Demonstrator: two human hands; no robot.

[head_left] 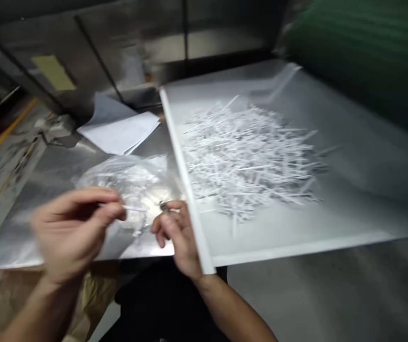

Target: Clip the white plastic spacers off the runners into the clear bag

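Between the thumb and fingertips of my left hand (79,228) is a thin white stick (136,209), its free end toward my right hand. My right hand (179,232) is closed around a small metal piece (163,205) that shows above the fingers; blur hides its kind. The stick's tip and the metal piece are a short gap apart. Behind both hands lies a clear plastic bag (132,175) with small white pieces in or under it. To the right, a heap of similar thin white sticks (250,156) rests in a wide white tray (332,242).
Folded white paper sheets (118,128) lie at the back of the shiny metal table (57,166). The tray's raised left rim (182,175) stands close beside my right wrist. A green ribbed surface (361,57) fills the upper right. Brown paper (97,294) is below the table edge.
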